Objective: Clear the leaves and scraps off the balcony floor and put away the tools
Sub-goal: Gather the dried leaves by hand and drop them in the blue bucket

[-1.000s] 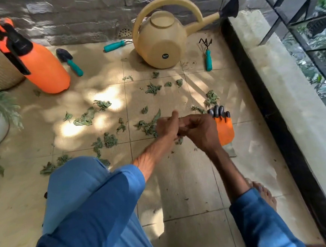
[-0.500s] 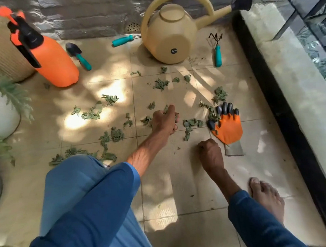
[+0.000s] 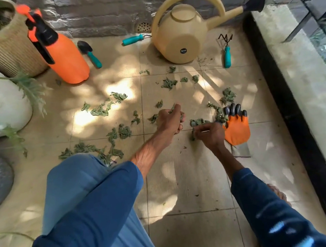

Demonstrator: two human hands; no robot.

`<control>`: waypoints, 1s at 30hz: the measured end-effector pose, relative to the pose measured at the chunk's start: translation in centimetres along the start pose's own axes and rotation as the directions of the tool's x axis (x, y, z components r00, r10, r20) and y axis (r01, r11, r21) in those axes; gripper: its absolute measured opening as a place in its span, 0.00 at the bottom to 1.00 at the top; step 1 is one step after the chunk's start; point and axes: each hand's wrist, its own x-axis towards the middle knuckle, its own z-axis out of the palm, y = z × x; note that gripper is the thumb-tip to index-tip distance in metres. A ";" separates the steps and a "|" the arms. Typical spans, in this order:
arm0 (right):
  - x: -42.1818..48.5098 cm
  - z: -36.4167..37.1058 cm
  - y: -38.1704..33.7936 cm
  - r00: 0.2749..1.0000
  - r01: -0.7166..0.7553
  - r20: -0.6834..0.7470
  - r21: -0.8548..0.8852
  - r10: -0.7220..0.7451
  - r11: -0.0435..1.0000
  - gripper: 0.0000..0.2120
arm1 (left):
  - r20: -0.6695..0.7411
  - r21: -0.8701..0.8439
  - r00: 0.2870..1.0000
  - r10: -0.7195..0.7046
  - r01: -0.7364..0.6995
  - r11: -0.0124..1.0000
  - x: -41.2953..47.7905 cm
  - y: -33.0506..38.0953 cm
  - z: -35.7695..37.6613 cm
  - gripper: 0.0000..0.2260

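Note:
Green leaf scraps (image 3: 100, 109) lie scattered over the beige floor tiles (image 3: 183, 172). My left hand (image 3: 170, 119) is closed around a bunch of leaves just above the floor. My right hand (image 3: 210, 134) pinches at leaves (image 3: 196, 122) on the tile beside an orange glove with black claws (image 3: 236, 127). The tools are a teal-handled trowel (image 3: 90, 53), a teal-handled tool (image 3: 133, 40) by the wall, and a teal hand rake (image 3: 226, 50).
A beige watering can (image 3: 182, 32) stands at the back and an orange sprayer (image 3: 63, 51) at the left. A woven planter (image 3: 6, 48) and a white pot (image 3: 0, 105) line the left side. A raised ledge (image 3: 302, 100) runs along the right. My bare foot (image 3: 278, 193) rests near it.
My right hand has moved forward from the bare tile to the leaves beside the glove. My left hand stays closed on its bunch of leaves.

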 end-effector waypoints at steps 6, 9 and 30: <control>0.3 1.8 0.4 0.991 0.128 0.066 -0.274 -0.114 0.953 0.17 | 0.006 -0.012 1.000 0.025 -0.024 1.000 -0.1 -0.3 -0.6 0.19; -0.5 2.8 1.6 0.984 0.178 0.096 -0.387 -0.152 0.905 0.16 | 0.007 -0.016 0.999 0.032 -0.032 0.999 -0.1 -0.4 -0.8 0.19; -2.6 -7.0 -11.9 0.927 0.193 0.272 0.242 -0.257 0.951 0.10 | 0.176 -0.205 0.929 -0.325 0.358 0.911 0.2 -0.3 0.3 0.16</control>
